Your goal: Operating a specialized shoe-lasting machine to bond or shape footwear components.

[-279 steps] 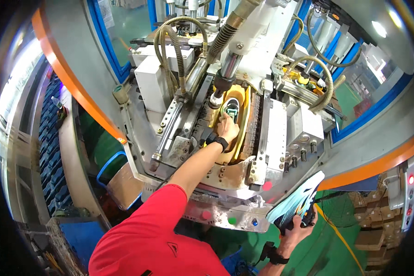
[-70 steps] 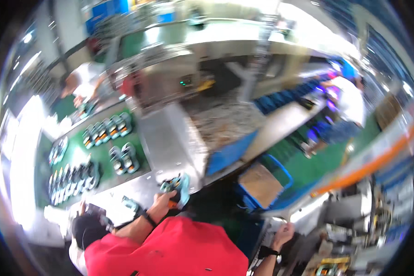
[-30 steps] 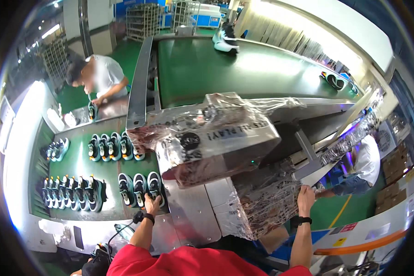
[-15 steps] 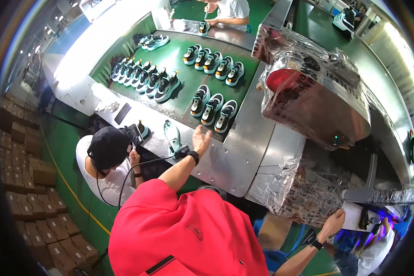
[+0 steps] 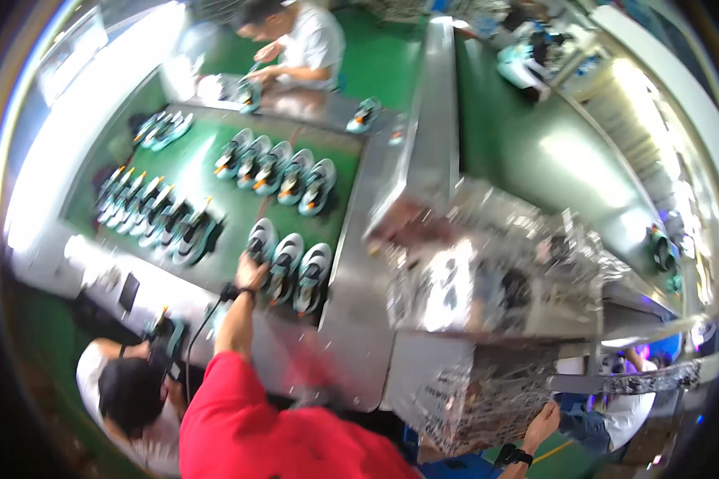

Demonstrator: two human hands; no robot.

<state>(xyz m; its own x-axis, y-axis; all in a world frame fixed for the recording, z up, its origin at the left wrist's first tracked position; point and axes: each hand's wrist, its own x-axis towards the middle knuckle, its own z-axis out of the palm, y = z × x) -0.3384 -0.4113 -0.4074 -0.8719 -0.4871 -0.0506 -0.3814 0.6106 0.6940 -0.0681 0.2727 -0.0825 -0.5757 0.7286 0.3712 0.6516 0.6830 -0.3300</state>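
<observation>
My left hand (image 5: 252, 273) reaches over the green tabletop, its fingers closed around the near end of a black-and-white sneaker (image 5: 260, 238) with pale teal soles. That sneaker is the leftmost in a short row; beside it stand a middle sneaker (image 5: 284, 271) and a right sneaker (image 5: 312, 279). Blur and the hand itself hide part of the grip. Far to the right, my right hand (image 5: 542, 425) has its fingers curled at the lower corner of a plastic-wrapped box (image 5: 475, 395). A dark band circles each wrist.
Several sneakers stand in a back row (image 5: 273, 168) and a left row (image 5: 153, 214). A co-worker in a dark cap (image 5: 132, 397) sits at left; another person (image 5: 307, 48) handles a shoe across the table. A wrapped machine (image 5: 487, 279) and a green conveyor (image 5: 527, 160) are at right.
My left hand has gone from spread fingers above the metal edge to the leftmost sneaker. The pale shoe near that edge no longer shows there. The whole view has shifted; my right hand stays at the box.
</observation>
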